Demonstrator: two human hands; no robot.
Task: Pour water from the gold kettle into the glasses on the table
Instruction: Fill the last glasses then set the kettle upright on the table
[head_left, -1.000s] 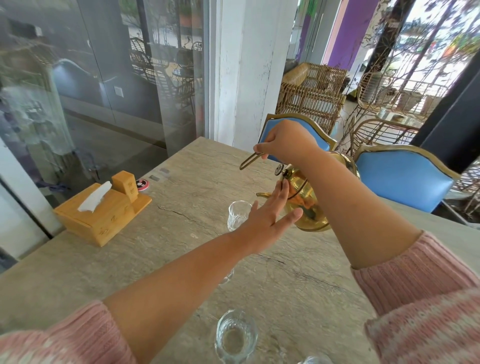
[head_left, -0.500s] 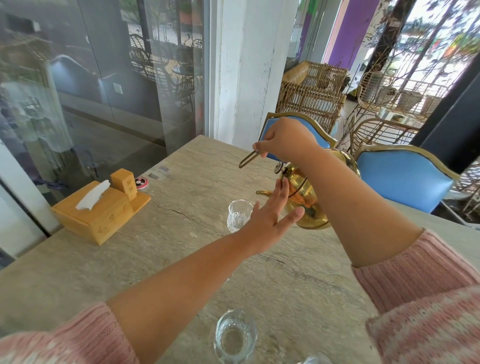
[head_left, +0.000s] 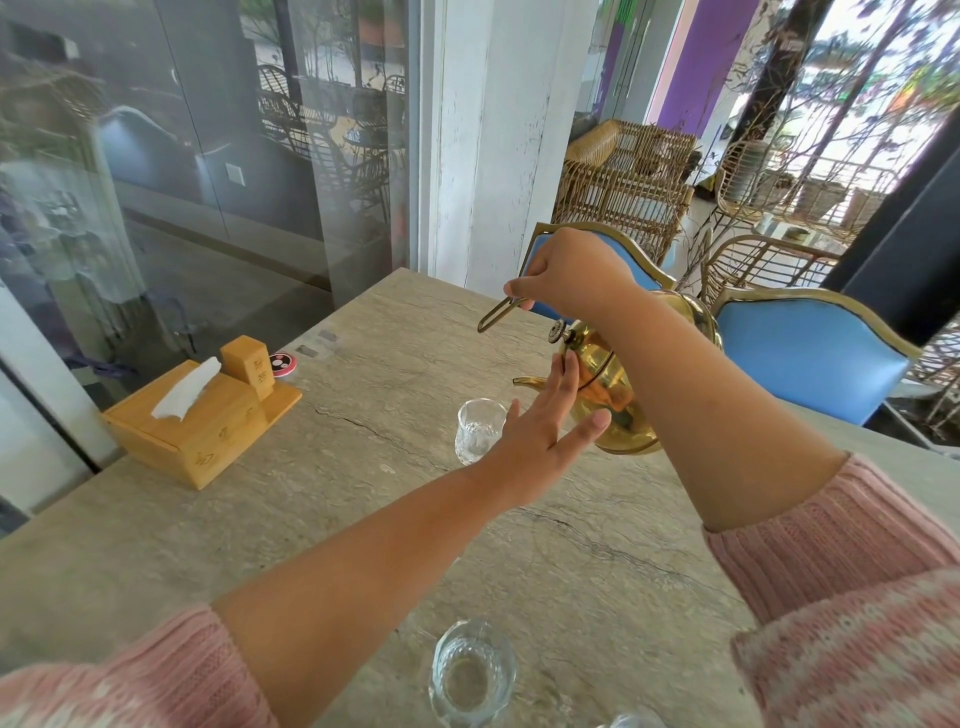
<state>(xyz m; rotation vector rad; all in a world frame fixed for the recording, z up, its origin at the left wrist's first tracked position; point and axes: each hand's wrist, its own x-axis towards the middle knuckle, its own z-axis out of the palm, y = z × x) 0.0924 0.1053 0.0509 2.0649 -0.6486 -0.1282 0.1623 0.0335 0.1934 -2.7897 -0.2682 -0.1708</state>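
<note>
The gold kettle (head_left: 618, 395) hangs tilted above the stone table (head_left: 363, 499), spout pointing left over a clear glass (head_left: 479, 430). My right hand (head_left: 569, 275) is closed around the kettle's wire handle from above. My left hand (head_left: 545, 431) is flat and open, its fingertips resting against the kettle's lid side, just right of that glass. A second glass (head_left: 470, 673) with water in it stands near the table's front edge. The rim of a third glass (head_left: 626, 721) peeks in at the bottom edge.
A wooden tissue box (head_left: 200, 421) with a small wooden holder sits at the table's left. A round red coaster (head_left: 282, 364) lies behind it. Two blue chairs (head_left: 810, 358) stand at the far side. Glass walls and a white pillar lie beyond.
The kettle and both hands have barely shifted; the view has drifted slightly. The left fingers stay against the kettle.
</note>
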